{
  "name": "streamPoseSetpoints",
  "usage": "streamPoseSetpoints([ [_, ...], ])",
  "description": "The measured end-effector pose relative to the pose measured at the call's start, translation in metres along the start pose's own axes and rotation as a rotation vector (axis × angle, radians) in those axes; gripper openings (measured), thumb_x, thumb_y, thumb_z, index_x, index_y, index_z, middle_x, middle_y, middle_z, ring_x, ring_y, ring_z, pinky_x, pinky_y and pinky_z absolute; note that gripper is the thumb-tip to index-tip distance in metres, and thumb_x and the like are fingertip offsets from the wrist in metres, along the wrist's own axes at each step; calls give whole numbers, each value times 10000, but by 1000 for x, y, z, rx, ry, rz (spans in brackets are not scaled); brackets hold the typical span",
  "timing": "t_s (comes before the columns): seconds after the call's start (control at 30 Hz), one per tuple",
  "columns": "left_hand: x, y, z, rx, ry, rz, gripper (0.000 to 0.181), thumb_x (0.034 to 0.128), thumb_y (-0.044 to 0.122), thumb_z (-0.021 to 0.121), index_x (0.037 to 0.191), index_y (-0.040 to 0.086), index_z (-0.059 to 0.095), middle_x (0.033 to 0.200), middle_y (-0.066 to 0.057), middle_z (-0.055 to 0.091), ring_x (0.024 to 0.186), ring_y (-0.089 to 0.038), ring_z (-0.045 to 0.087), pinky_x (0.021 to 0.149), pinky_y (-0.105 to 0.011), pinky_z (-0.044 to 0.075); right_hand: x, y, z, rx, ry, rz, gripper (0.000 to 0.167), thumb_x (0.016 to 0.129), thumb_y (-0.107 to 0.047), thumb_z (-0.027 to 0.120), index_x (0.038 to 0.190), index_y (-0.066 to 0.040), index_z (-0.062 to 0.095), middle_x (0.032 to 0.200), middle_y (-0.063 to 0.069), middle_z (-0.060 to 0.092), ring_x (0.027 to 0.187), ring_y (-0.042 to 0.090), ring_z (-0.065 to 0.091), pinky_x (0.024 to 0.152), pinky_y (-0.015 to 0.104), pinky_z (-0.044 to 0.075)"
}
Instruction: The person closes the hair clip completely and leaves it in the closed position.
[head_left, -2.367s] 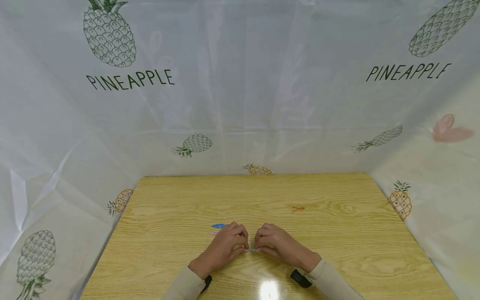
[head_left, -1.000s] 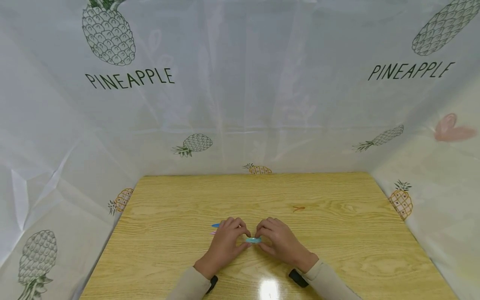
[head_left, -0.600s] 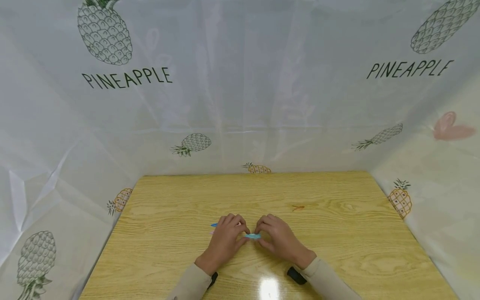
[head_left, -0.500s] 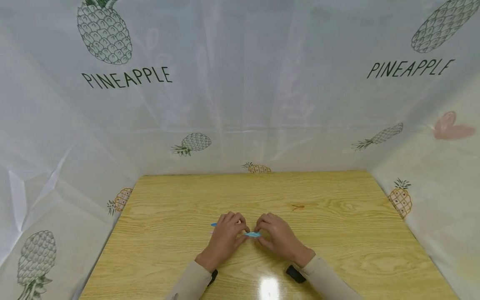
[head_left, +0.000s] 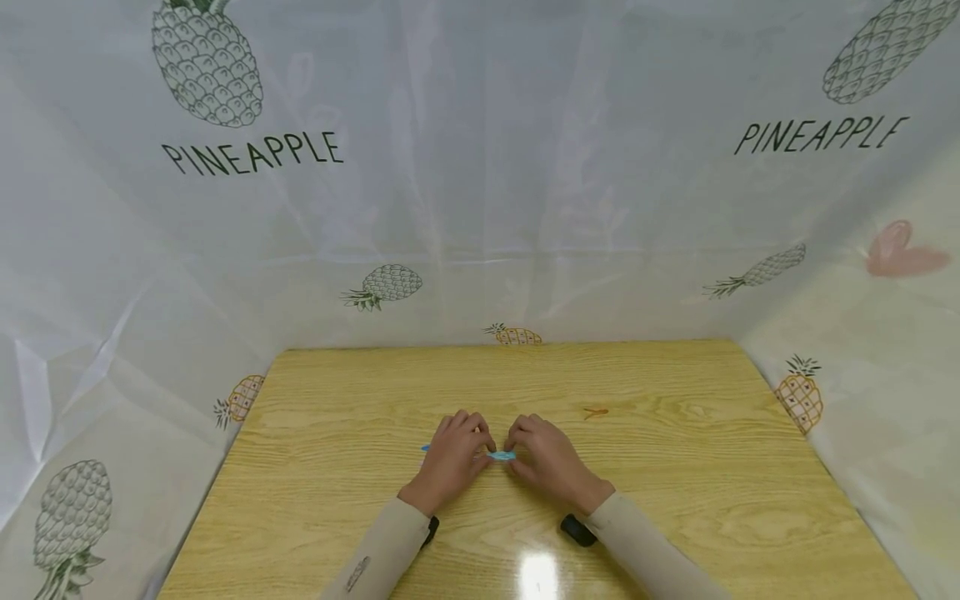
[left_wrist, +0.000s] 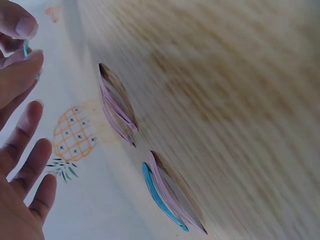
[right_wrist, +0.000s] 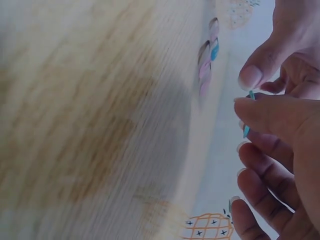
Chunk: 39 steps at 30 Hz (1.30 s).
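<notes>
A turquoise snap hair clip (head_left: 501, 456) is held level above the table between my two hands. My left hand (head_left: 452, 457) pinches its left end between thumb and fingertips, while my right hand (head_left: 552, 460) pinches the right end. In the right wrist view only thin slivers of the turquoise clip (right_wrist: 246, 131) show between the fingers. On the table near my left hand, the left wrist view shows a pink clip (left_wrist: 106, 102), another pink clip (left_wrist: 167, 187) and a blue clip (left_wrist: 159, 197) beside it. In the head view my left hand mostly covers them.
A small forked orange-brown thing (head_left: 596, 412) lies farther back, right of my hands. The wood-grain table (head_left: 675, 483) is bordered by a white pineapple-print sheet (head_left: 487, 208) at the back and sides.
The turquoise clip came into view between my fingers and was lifted. Both hands have moved forward, away from my body, with it. The orange-brown thing has stayed put.
</notes>
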<state>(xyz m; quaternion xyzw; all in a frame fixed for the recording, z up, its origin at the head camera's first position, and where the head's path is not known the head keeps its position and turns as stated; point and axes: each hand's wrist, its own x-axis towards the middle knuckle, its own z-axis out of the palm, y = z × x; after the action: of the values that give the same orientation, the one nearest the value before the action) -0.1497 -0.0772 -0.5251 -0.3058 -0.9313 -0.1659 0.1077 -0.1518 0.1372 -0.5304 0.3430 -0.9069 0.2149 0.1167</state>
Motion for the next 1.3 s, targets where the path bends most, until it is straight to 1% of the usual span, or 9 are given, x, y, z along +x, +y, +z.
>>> streamPoseSetpoints([
  [0.1, 5, -2, 3, 12, -32, -18, 97, 882, 276, 888, 904, 220, 813, 1094, 57, 662, 995, -153, 541, 938, -357, 473, 3, 2, 2, -8, -21, 12, 187, 830, -90, 916, 900, -128, 746, 976, -25, 652, 891, 156, 612, 796, 303, 564],
  [0.2, 9, -2, 6, 43, -68, -33, 103, 880, 290, 891, 914, 227, 817, 1106, 64, 665, 1012, -155, 542, 946, -356, 472, 6, 5, 4, -17, -35, 25, 177, 830, -91, 916, 891, -118, 753, 955, -22, 647, 872, 157, 604, 784, 287, 559],
  [0.37, 17, 0, 10, 85, -134, -60, 99, 887, 307, 882, 938, 244, 825, 1100, 85, 658, 996, -143, 520, 926, -333, 457, 10, 9, 8, -6, -58, 60, 159, 827, -76, 912, 876, -104, 764, 934, -18, 653, 862, 161, 612, 772, 286, 562],
  [0.43, 19, 1, 12, 90, -147, -66, 93, 888, 305, 879, 935, 246, 824, 1080, 91, 651, 975, -138, 509, 911, -326, 450, 11, 10, 9, 10, -71, 78, 154, 827, -59, 907, 875, -97, 765, 933, -15, 652, 859, 160, 609, 763, 286, 560],
  [0.57, 22, 2, 15, 105, -157, -76, 93, 883, 306, 885, 911, 244, 822, 1026, 97, 636, 930, -130, 490, 881, -316, 437, 13, 11, 11, 35, -95, 119, 139, 837, -43, 895, 868, -93, 769, 932, -14, 652, 863, 161, 608, 757, 289, 556],
  [0.73, 24, 3, 17, 110, -163, -92, 113, 873, 326, 892, 896, 239, 823, 996, 96, 636, 911, -128, 485, 867, -319, 437, 14, 11, 13, 56, -109, 147, 130, 840, -38, 893, 867, -89, 776, 932, -3, 660, 881, 175, 622, 776, 314, 566],
  [1.03, 25, 2, 21, 132, -168, -100, 125, 882, 346, 883, 930, 247, 824, 987, 88, 630, 914, -135, 495, 859, -322, 440, 15, 12, 12, 119, -136, 172, 98, 870, -36, 868, 873, -86, 784, 941, 8, 674, 882, 172, 608, 787, 319, 561],
  [1.3, 24, 3, 22, 125, -178, -123, 126, 887, 358, 878, 923, 254, 816, 977, 91, 615, 896, -130, 477, 840, -314, 425, 15, 13, 11, 139, -131, 164, 100, 867, -21, 866, 889, -71, 782, 934, 23, 671, 881, 179, 610, 782, 323, 563],
])
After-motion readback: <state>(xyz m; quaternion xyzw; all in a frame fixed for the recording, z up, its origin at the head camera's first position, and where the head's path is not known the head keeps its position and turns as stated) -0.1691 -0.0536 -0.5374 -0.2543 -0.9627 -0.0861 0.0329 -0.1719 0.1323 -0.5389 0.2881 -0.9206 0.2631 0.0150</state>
